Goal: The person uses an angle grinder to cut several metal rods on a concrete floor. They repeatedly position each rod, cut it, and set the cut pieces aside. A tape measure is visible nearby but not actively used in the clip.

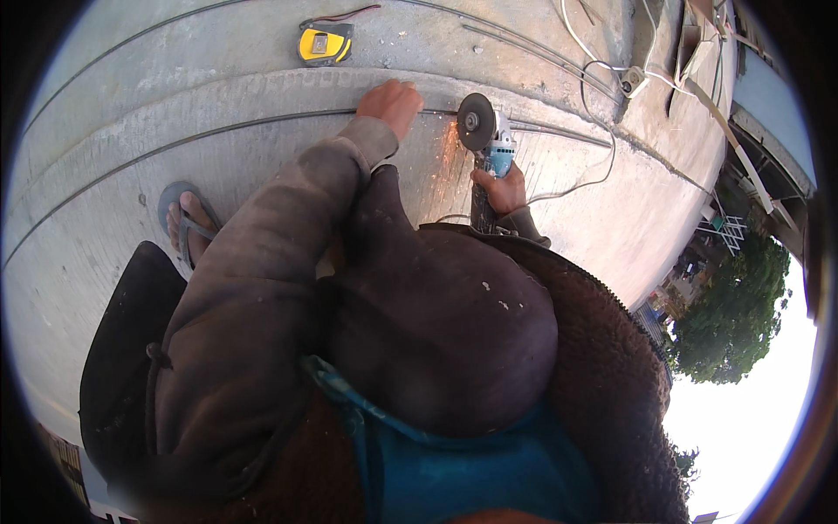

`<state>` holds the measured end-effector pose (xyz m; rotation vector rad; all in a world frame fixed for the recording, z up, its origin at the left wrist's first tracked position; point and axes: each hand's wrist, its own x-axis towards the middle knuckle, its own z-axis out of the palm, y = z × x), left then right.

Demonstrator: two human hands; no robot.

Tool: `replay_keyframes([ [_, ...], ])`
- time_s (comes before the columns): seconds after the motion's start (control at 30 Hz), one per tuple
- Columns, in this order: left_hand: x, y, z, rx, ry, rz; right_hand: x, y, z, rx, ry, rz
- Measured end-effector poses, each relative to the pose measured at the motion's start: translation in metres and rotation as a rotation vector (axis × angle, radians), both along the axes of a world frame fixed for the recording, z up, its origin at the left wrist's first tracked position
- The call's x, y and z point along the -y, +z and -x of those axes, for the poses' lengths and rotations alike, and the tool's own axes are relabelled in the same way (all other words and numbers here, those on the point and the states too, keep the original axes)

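Observation:
My right hand (502, 188) is wrapped round the body of a teal angle grinder (500, 155). Its dark cutting disc (475, 123) meets a thin steel rod (236, 126) lying along the concrete, and orange sparks (449, 153) spray back from the contact toward me. To the left of the disc, my left hand (391, 105) is closed over the same rod and presses it down at the ground; its fingertips are partly hidden. Beyond that hand lies a yellow and black tape measure (325, 42) with a dark wrist strap.
More steel rods (541, 59) lie on the concrete ahead and to the right. A power cable (602, 170) loops right of the grinder toward a white socket (635, 82). My sandalled foot (192, 223) rests at the left. Wood scraps (690, 52) stand at the far right.

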<state>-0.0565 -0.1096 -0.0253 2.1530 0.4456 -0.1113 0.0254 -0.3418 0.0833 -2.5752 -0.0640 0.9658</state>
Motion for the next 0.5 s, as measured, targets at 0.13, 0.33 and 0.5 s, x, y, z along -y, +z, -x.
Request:
replay_keyframes([
  [0.13,0.002,-0.011,-0.003,0.003,-0.041,-0.032,0.005,-0.003,-0.002,-0.026,-0.025,-0.014],
  [0.33,-0.001,-0.003,-0.003,0.040,-0.020,-0.017,0.005,-0.006,-0.007,-0.003,0.030,0.018],
  [0.5,-0.001,-0.002,-0.004,0.015,-0.011,-0.012,-0.005,-0.004,-0.009,-0.021,-0.038,-0.070],
])
